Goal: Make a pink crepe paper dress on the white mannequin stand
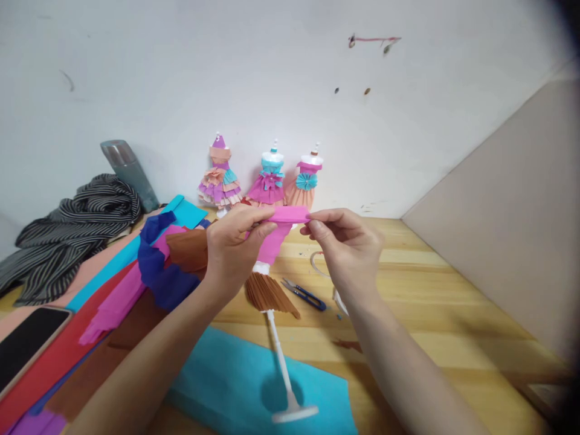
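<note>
A strip of pink crepe paper (pixel 291 214) is stretched between my two hands, its upper edge folded over in a narrow band. My left hand (pixel 235 241) pinches the left end between thumb and fingers. At the right end, my right hand (pixel 347 244) pinches it the same way. The loose part of the strip hangs down at an angle. Below it lies a small white mannequin stand (pixel 281 362) with a pleated brown paper skirt (pixel 269 294) around it. The strip hides the mannequin's upper part.
Blue-handled thread snips (pixel 306 295) lie near white tape rolls (pixel 321 264). A turquoise sheet (pixel 317 386) lies in front. Colored crepe papers (pixel 113 302), a phone (pixel 27 347), striped cloth (pixel 77 223) and a bottle (pixel 129 172) are at left. Three dressed mannequins (pixel 272 181) stand by the wall.
</note>
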`<state>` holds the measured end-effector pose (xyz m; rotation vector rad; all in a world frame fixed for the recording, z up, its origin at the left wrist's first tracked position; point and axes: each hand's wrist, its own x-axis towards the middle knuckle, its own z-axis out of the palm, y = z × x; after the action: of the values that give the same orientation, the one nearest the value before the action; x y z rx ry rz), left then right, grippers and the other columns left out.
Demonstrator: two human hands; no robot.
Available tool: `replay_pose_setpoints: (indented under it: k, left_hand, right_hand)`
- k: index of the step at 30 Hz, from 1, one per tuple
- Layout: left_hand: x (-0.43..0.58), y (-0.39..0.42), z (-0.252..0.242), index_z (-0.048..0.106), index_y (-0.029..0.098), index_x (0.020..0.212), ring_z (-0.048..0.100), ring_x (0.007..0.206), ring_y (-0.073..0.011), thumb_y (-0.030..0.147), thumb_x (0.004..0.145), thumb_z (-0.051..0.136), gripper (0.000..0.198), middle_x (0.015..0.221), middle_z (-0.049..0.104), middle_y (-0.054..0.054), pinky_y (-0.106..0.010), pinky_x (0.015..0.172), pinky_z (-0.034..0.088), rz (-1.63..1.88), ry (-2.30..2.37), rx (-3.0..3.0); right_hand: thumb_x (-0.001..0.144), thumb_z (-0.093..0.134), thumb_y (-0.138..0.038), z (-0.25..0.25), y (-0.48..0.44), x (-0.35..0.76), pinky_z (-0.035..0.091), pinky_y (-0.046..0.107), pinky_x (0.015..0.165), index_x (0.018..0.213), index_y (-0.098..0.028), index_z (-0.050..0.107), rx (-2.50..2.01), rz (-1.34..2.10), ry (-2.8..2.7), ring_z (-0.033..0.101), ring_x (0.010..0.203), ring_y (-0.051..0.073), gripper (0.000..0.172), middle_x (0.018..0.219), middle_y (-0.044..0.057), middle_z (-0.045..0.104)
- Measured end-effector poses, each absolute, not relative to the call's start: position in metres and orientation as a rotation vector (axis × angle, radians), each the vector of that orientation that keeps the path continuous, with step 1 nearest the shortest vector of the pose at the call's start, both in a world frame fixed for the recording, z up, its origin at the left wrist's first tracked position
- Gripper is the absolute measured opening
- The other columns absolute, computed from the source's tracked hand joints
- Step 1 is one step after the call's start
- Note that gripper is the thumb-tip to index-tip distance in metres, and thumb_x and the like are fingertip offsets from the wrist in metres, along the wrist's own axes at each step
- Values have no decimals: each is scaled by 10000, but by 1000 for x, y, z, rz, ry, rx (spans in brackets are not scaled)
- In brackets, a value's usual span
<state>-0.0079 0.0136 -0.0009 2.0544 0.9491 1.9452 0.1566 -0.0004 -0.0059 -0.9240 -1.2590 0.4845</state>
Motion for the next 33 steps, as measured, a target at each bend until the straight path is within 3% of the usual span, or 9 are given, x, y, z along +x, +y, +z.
replay_pose_setpoints:
  k: [13, 19, 23, 33]
  left_hand:
    - [-6, 13, -4, 752, 214, 794, 675, 753, -130, 83, 787, 674, 153, 802, 755, 13, -235, 724, 529, 1939, 1048, 2018]
    - [1, 12, -8, 746, 191, 748, 679, 686, -127, 118, 732, 723, 78, 736, 742, 8, -225, 649, 540, 1872, 1007, 1680]
    - [2, 10, -3, 753, 183, 745, 669, 600, -118, 123, 713, 734, 71, 659, 730, 13, -212, 578, 539, 1807, 960, 1528]
    - [-2, 10, -3, 758, 214, 758, 681, 723, -119, 82, 739, 722, 138, 757, 750, 17, -219, 687, 552, 1900, 936, 1777]
  right_hand:
    - [711, 736, -164, -1, -4, 153, 572, 279, 629, 747, -198, 714, -923, 598, -1194, 683, 636, 143, 54, 678, -5, 712]
    - [724, 737, -170, -3, -2, 154, 562, 284, 592, 770, -210, 718, -892, 534, -1206, 665, 603, 142, 64, 662, -7, 698]
    - [770, 723, -201, -5, -2, 156, 571, 305, 630, 874, -221, 734, -897, 477, -1284, 666, 647, 145, 107, 783, 12, 722]
    - [839, 644, -182, -9, 0, 163, 544, 326, 696, 894, -201, 724, -961, 251, -1476, 674, 732, 163, 99, 831, 26, 708]
